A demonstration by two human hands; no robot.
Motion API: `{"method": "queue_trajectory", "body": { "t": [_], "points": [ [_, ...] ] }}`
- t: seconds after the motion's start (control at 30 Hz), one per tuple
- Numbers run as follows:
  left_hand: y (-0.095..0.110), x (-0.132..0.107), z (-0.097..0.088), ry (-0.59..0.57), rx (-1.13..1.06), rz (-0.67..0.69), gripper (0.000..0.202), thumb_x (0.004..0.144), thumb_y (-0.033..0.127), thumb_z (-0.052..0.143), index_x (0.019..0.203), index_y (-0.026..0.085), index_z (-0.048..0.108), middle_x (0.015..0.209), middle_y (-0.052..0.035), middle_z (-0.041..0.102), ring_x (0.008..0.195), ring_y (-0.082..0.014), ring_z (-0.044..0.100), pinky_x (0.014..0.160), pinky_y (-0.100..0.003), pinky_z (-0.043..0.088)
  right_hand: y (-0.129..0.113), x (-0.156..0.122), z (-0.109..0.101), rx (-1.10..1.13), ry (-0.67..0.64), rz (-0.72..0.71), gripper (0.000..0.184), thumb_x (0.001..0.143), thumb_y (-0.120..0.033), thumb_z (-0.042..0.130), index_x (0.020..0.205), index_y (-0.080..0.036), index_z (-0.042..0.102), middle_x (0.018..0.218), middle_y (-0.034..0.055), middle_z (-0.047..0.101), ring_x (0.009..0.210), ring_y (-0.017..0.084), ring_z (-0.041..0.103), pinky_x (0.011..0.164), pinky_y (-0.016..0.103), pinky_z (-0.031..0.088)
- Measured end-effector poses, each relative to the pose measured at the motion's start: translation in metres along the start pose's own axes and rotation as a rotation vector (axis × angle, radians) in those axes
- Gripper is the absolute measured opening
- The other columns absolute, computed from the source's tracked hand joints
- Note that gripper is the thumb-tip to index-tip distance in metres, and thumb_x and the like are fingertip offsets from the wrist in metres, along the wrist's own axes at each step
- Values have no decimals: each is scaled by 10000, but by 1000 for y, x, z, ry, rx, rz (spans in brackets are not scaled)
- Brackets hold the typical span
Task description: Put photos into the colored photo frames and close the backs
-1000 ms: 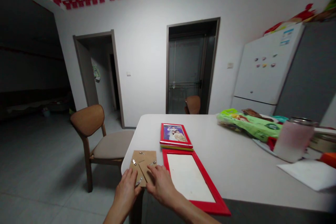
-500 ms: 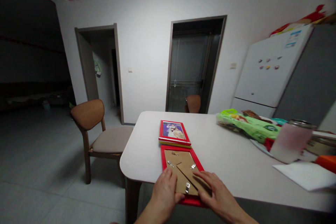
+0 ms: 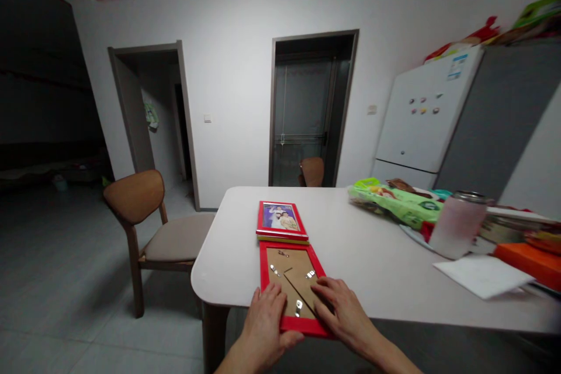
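A red picture frame lies face down at the table's near edge, its brown backing board turned up. Small metal clips and a diagonal slit show on the board. My left hand grips the frame's near left corner, fingers over the top and thumb along the front edge. On the right side, my right hand is closed over the frame's edge, its curled fingertips on the backing. Just beyond lies another red frame, face up, with a photo of people in it; a yellowish layer shows beneath it.
A brown chair stands left of the white table. On the table's right are a green package, a pinkish jar, a white sheet and an orange box. A fridge stands behind.
The backing's right part, raised under my right hand before, now lies flat. My right fingers have curled in more, and my left hand lies flatter on the frame. The view has turned slightly right.
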State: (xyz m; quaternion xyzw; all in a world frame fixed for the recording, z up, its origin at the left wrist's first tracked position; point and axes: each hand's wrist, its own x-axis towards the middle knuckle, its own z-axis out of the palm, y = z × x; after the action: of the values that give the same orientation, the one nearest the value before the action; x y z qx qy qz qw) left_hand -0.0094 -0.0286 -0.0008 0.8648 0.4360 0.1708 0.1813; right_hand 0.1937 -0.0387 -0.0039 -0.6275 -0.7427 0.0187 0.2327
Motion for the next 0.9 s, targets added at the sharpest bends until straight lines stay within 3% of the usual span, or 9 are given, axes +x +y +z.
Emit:
{"method": "queue_trajectory", "body": {
  "t": [0.2,0.43,0.6,0.73,0.9],
  "points": [
    [1,-1,-3,-11,55,24,590,657,430,587,1157,157,433,1265,-96,402,1169,-243,326,995,-407,206,3,21,1,-169,3,114,361,776,-368,336,1032,-226,547,1102,103,481,930,229,443,767,364,355],
    [6,0,-8,-18,78,-16,615,659,447,594,1160,131,429,1253,-110,414,1161,-238,342,993,-378,229,1,23,-3,-165,-45,58,358,793,-356,306,864,-168,602,974,108,510,860,194,464,767,315,358],
    [3,-1,-6,-8,76,-8,595,659,444,595,1141,126,449,1249,-109,419,1159,-234,345,994,-370,229,-1,14,-4,-161,-46,55,364,788,-374,324,960,-176,577,1060,113,502,926,208,462,808,338,349],
    [-1,1,-1,6,68,-15,633,638,426,619,1161,127,426,1249,-110,419,1154,-234,352,986,-363,247,-16,-1,-5,-78,-85,-89,345,779,-341,368,1066,-253,538,1186,74,452,1074,221,387,878,367,306],
    [-2,3,1,21,62,3,637,618,437,631,1143,130,444,1229,-106,442,1134,-235,378,973,-350,271,-35,-13,-14,7,-170,-256,301,774,-327,397,1033,-364,547,1187,14,456,1097,220,356,897,401,272]
  ]
}}
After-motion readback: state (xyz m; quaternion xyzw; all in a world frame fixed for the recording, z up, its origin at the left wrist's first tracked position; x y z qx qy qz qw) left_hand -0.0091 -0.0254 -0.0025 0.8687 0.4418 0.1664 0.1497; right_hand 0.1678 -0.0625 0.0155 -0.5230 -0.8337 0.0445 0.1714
